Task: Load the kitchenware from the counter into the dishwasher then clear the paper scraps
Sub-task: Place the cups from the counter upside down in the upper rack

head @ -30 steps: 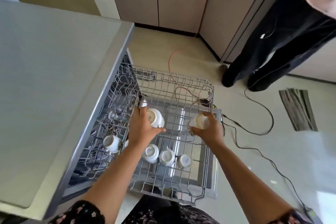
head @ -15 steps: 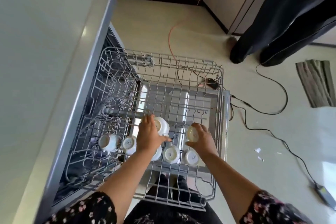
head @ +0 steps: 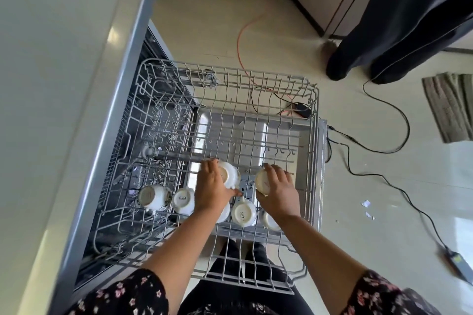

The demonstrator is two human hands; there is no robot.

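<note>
The person stands at the pulled-out rack [head: 315, 110] and reaches both arms down into it. The left hand [head: 211, 193] grips the left cup [head: 230, 174], a white one. Its fingers are curled over the far side and the thumb lies along the near side. The cup is tipped, with its base ring turned up and to the left.

The right hand [head: 280, 192] grips the right cup [head: 262, 181] the same way. The fingers are curled over the top, the thumb is tucked below, and the pale base faces up. The two cups are side by side but apart, low over the wires at the middle of the rack. I cannot tell whether either one rests on the wires.

Just in front of them a row of cups [head: 243, 213] sits across the rack, five in all, bases up. The wrists partly hide two of them. The one at the left end, the tilted cup [head: 153, 195], leans over on its side.

The counter [head: 51, 84] runs along the left, with the dishwasher under its edge. The door [head: 256, 125] lies flat and open below the rack.

On the floor to the right of the rack lie two small white scraps [head: 366, 203], close together. An orange cable [head: 239, 41] runs from the far wall to the rack's back edge. A black cable [head: 384, 152] loops across the floor on the right. A second person's dark legs [head: 399, 33] stand at the far right, near a mat [head: 450, 107].
</note>
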